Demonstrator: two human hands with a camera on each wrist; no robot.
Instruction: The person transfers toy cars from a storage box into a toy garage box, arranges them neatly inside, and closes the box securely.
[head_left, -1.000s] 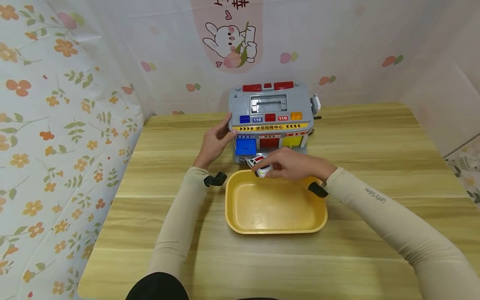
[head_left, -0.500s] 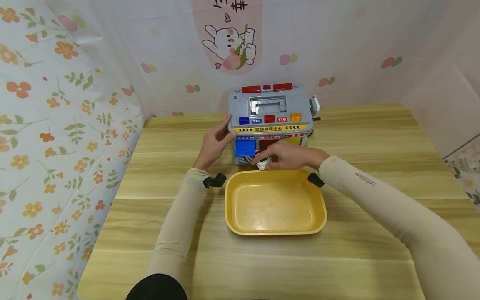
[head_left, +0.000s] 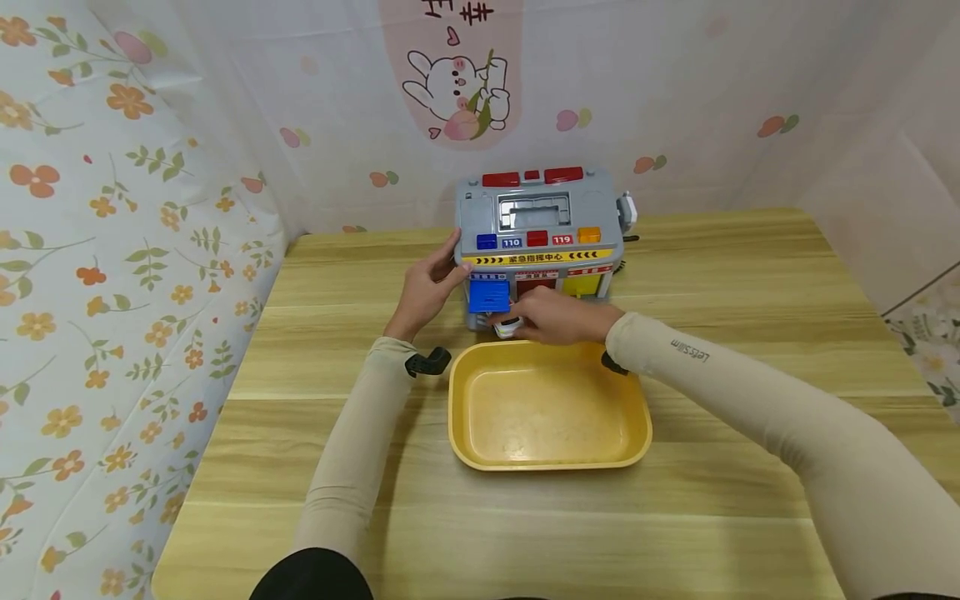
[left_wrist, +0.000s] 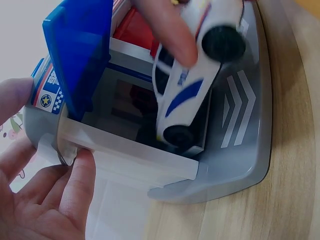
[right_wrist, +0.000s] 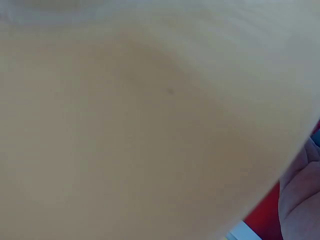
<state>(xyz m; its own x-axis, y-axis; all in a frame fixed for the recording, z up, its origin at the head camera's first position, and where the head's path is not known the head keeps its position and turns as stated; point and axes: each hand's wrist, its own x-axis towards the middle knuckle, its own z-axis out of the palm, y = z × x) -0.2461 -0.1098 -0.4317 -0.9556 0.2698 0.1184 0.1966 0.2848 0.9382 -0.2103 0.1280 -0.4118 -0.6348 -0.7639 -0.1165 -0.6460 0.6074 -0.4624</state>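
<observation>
A grey toy garage stands at the back of the table, its blue door raised. My left hand grips the garage's left front corner, thumb on the front trim and fingers against the side wall. Pinched in my right hand is a white toy police car with blue markings and black wheels. In the left wrist view the car is tilted, one end at the opening of the blue-door bay. Mostly sleeve fills the right wrist view; a bit of palm shows at its edge.
A yellow plastic tub sits in front of the garage, under my right wrist. The garage's red door and yellow door are down. A patterned cloth hangs behind the wooden table.
My right hand has moved left and toward the garage with the toy police car, from over the tub's back rim to the blue-door bay. The left hand has kept its place.
</observation>
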